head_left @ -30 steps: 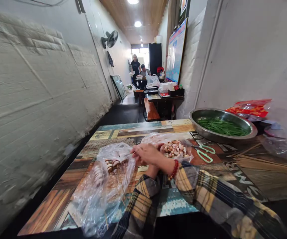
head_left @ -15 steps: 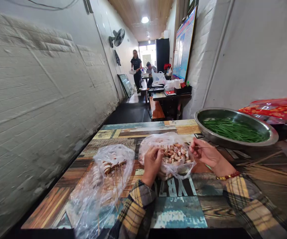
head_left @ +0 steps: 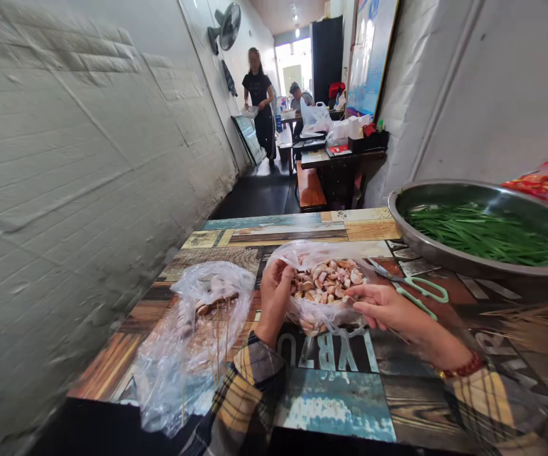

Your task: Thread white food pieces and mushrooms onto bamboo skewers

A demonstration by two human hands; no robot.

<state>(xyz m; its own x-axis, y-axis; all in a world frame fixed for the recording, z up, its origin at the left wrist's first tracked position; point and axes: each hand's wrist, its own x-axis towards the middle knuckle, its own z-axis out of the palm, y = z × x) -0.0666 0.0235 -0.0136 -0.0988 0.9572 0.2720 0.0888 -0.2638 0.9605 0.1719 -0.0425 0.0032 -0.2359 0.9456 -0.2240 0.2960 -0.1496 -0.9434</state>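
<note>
Garlic cloves (head_left: 328,278) fill an open clear plastic bag (head_left: 302,250) on the table. My left hand (head_left: 275,294) is at the bag's left side, its fingers curled over the rim and closed on the plastic. Between the fingertips of my right hand (head_left: 385,310), at the bag's right edge, is a thin wooden skewer (head_left: 394,332); its tip points toward the cloves. Scissors (head_left: 409,280) with pale green handles lie just beyond that hand. Left of my left hand, a second plastic bag (head_left: 192,354) holds skewered pieces whose kind I cannot make out, their sticks (head_left: 221,335) pointing toward me.
A steel basin (head_left: 407,231) of long green stalks (head_left: 483,234) stands at the right back. Loose skewers (head_left: 535,310) lie at the right, near a red package (head_left: 547,180). A person (head_left: 258,95) carrying a white container stands in the aisle; another person (head_left: 297,95) sits farther back.
My right hand has lowered and moved left to the garlic, uncovering the scissors. My left hand has shifted left to the bag's rim. The view has tilted down; the standing person is closer.
</note>
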